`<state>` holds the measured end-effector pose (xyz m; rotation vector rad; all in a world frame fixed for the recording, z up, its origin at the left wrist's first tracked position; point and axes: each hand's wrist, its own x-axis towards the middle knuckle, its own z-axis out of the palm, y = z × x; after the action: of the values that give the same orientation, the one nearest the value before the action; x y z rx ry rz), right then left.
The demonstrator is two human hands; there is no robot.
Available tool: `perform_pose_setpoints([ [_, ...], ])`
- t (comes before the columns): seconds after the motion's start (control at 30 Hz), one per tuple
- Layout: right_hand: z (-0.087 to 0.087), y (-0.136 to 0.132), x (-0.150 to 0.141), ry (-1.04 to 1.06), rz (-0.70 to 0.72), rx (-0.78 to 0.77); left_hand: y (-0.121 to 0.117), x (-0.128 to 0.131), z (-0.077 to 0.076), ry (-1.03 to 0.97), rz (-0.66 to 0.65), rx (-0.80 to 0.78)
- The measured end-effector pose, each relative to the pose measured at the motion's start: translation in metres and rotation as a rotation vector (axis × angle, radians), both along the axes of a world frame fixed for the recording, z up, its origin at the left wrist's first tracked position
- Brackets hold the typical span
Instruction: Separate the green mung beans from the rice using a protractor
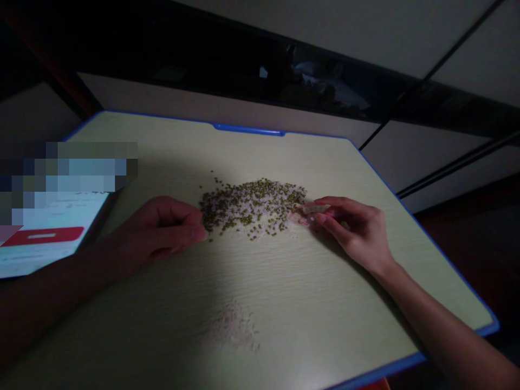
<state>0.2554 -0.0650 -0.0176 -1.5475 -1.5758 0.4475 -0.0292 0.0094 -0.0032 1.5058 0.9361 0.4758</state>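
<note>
A spread-out pile of green mung beans mixed with white rice grains lies in the middle of the table. At its left edge is my left hand, closed with thumb and fingers pressed together; whatever may be between them is hidden. My right hand pinches a small clear plastic piece between thumb and fingers at the pile's right edge. The piece is see-through, so its exact kind is unclear. Nearer to me is a smaller heap of rice, apart from both hands.
The light wood-patterned table has a blue rim, with a raised blue ledge at its far side. On the left stands a lit tablet-like screen, partly blurred out. Behind the table are pale cabinet panels with a dark glossy strip.
</note>
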Motion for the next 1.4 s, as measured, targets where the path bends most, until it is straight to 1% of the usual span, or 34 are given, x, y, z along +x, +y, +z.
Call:
perform_pose_setpoints([
  [0.2, 0.0001, -0.0034, 0.0044, -0.001, 0.034, -0.003, 0.0012, -0.0002, -0.0025, -0.023, -0.019, 0.017],
  [0.37, 0.0000, -0.0059, 0.0082, 0.004, 0.107, 0.005, 0.0019, -0.0014, -0.0030, -0.024, -0.028, 0.010],
  [0.53, 0.0000, -0.0070, 0.0097, -0.042, 0.143, 0.009, 0.0024, -0.0018, -0.0024, -0.038, -0.059, 0.035],
  [0.67, 0.0004, -0.0070, 0.0084, -0.057, 0.131, 0.000, 0.0017, -0.0018, -0.0027, -0.033, -0.035, 0.035],
  [0.83, 0.0016, -0.0065, 0.0046, -0.042, 0.086, -0.001, 0.0034, -0.0024, -0.0042, -0.059, -0.081, 0.037],
  [1.0, 0.0009, -0.0055, 0.0037, -0.022, 0.024, -0.007, 0.0028, -0.0008, -0.0034, -0.057, -0.073, 0.046],
  [1.1, 0.0003, -0.0058, 0.0044, -0.017, 0.012, -0.002, 0.0015, -0.0004, -0.0024, -0.047, -0.053, 0.044],
  [1.27, 0.0006, -0.0052, 0.0033, 0.003, -0.010, 0.005, 0.0016, -0.0022, -0.0027, -0.030, -0.084, 0.049],
  [1.4, 0.0004, -0.0032, 0.0022, -0.012, -0.013, 0.029, 0.0010, -0.0012, -0.0014, -0.025, -0.050, 0.040],
])
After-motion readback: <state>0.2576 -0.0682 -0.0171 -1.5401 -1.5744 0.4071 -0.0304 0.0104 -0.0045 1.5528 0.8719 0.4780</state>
